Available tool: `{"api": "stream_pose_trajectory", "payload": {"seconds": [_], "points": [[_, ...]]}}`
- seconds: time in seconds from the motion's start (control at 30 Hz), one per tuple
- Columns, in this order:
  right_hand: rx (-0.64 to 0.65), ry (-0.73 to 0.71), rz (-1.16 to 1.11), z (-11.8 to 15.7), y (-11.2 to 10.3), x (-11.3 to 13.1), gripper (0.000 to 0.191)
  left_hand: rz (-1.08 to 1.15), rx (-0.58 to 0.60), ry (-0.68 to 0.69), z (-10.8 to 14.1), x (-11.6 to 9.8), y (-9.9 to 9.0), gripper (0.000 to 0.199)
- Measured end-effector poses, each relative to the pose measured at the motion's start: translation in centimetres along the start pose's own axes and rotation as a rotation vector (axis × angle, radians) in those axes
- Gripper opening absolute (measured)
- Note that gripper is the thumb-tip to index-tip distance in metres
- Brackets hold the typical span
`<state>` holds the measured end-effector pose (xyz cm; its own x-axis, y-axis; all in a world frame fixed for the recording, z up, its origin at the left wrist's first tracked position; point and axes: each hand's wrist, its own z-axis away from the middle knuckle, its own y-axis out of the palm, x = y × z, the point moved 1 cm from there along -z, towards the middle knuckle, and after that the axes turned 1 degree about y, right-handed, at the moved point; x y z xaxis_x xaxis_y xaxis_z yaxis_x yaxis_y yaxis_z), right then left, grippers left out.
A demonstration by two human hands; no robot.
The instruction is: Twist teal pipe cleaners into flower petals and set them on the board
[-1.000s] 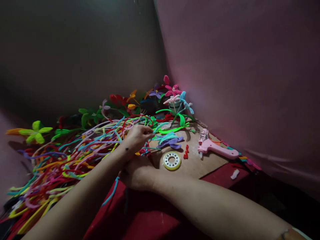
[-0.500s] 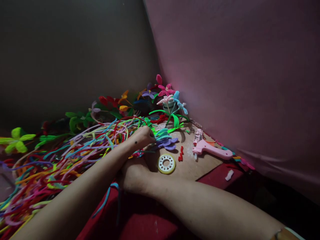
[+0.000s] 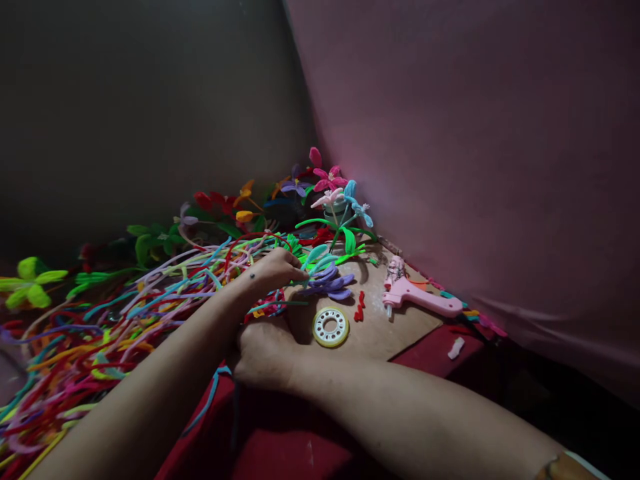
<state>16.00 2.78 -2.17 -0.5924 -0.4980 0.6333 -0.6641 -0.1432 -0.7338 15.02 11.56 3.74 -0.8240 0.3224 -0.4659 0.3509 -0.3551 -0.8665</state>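
Observation:
My left hand (image 3: 281,268) reaches over the board with its fingers pinched on a teal pipe-cleaner petal (image 3: 318,259). Just beneath and to the right lie several purple pipe-cleaner petals (image 3: 330,283). Nearer to me, my right hand (image 3: 263,352) is closed, its fingers turned away and partly hidden behind my left forearm. What it grips cannot be made out. A light-blue pipe cleaner (image 3: 213,393) hangs below it over the red cloth. To its right, a roll of tape (image 3: 331,327) with a white core lies flat, near small red twisted pieces (image 3: 359,307).
A big heap of loose coloured pipe cleaners (image 3: 150,307) spreads on the left. Finished pipe-cleaner flowers (image 3: 330,179) stand along the back. A pink glue gun (image 3: 423,297) rests on the brown board (image 3: 395,340). Walls close in behind and at right.
My left hand has drawn back slightly to the left, and the teal petal by its fingers now tilts upward. My right hand has shifted a little left, still closed. The view has moved slightly.

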Motion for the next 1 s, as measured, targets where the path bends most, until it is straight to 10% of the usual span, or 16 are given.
{"api": "stream_pose_trajectory", "payload": {"seconds": [1.0], "points": [[0.037,0.008,0.065,0.11,-0.3,0.43,0.031,-0.271,-0.135,0.118,0.3,-0.2,-0.12,0.028]]}}
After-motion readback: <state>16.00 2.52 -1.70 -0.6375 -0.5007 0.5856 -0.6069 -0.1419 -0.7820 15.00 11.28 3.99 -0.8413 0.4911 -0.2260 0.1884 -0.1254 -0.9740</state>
